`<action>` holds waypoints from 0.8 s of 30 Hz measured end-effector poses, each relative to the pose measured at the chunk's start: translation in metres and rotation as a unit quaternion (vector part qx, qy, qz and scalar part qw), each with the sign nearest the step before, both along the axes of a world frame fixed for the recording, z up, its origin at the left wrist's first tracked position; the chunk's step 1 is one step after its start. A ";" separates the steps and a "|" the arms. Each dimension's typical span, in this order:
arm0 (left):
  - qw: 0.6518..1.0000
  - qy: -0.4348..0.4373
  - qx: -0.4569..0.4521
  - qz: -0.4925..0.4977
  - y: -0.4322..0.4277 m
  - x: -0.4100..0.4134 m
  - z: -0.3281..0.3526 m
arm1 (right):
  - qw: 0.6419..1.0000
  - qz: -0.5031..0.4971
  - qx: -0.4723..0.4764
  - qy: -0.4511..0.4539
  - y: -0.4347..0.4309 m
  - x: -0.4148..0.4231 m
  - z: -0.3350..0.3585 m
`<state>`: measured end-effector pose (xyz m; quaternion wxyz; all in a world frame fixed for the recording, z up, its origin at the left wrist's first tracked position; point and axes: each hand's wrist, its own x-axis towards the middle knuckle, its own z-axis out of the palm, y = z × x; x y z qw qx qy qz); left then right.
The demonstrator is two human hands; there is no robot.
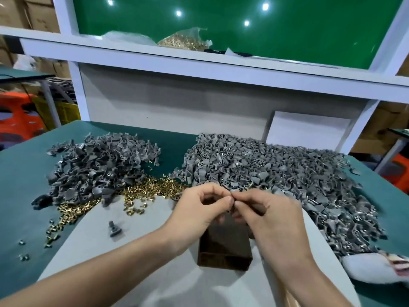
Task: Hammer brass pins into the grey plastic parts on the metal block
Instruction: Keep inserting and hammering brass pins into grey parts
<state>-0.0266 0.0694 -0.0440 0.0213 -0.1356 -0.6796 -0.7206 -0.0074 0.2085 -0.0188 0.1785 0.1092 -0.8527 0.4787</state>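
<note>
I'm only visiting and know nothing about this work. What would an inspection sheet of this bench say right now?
Surface: green table with a grey sheet in the middle.
Job's things: metal block on the sheet; left pile and right pile of grey parts; brass pins loose between them; no hammer in view.
Clutter: one stray part on the sheet; a cloth at the right edge.
Hands: left hand and right hand meet above the block, both pinching a small piece, too hidden to name.
Cables: nothing seen.
Surroundings: shelf with a bag of pins; white box; cartons; orange stools.
</note>
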 end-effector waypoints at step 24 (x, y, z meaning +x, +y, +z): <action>0.993 0.058 -0.092 -0.047 -0.007 -0.003 -0.014 | 0.981 0.078 -0.087 -0.155 0.018 -0.010 0.002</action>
